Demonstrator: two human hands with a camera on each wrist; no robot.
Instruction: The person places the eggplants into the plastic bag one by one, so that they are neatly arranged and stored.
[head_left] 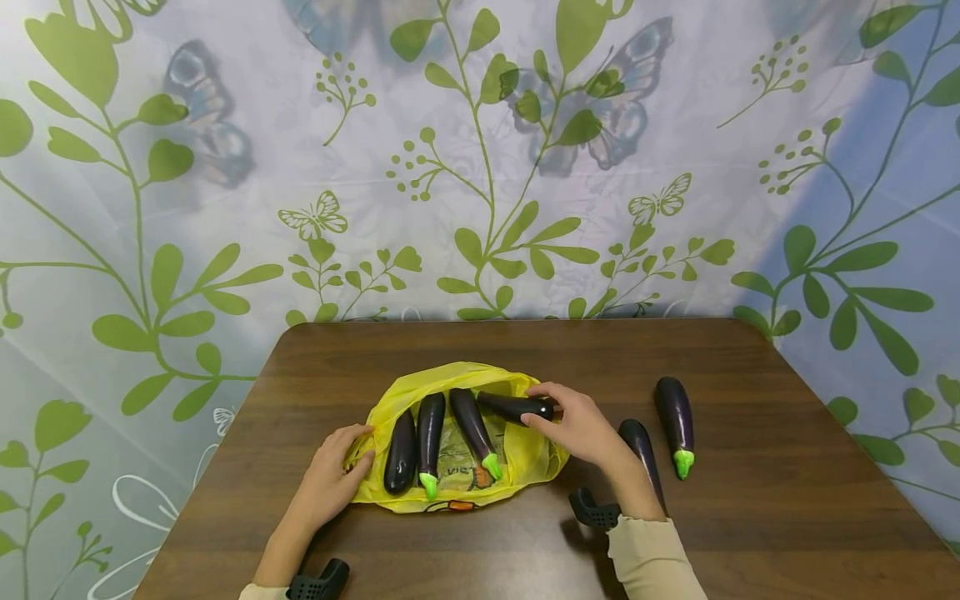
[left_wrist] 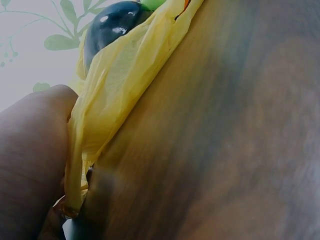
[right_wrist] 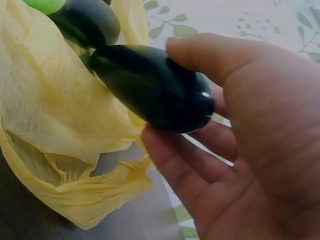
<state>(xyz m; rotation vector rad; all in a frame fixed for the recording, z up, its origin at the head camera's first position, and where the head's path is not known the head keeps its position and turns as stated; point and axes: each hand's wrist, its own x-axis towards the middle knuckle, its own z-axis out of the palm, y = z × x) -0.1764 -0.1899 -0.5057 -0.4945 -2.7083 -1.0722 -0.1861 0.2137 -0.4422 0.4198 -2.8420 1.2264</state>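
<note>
A yellow plastic bag [head_left: 420, 383] lies on the table with its mouth spread wide. Inside it are three dark eggplants side by side: a left one [head_left: 401, 454], a middle one [head_left: 431, 429] and a right one [head_left: 471, 421], the latter two showing green stem ends. My right hand [head_left: 573, 421] holds another eggplant [right_wrist: 150, 87] by its rounded end, thumb on one side and fingers on the other. This eggplant's far end points left into the bag's mouth. At the bag's left edge, my left hand [head_left: 333, 471] grips the yellow film, its fingertips partly hidden.
To the right of the bag, one eggplant [head_left: 637, 437] lies partly behind my right forearm. Farther right lies another eggplant [head_left: 675, 421] with its green end toward me. The brown wooden table [head_left: 765, 517] meets a leaf-patterned cloth [head_left: 465, 167] at the back.
</note>
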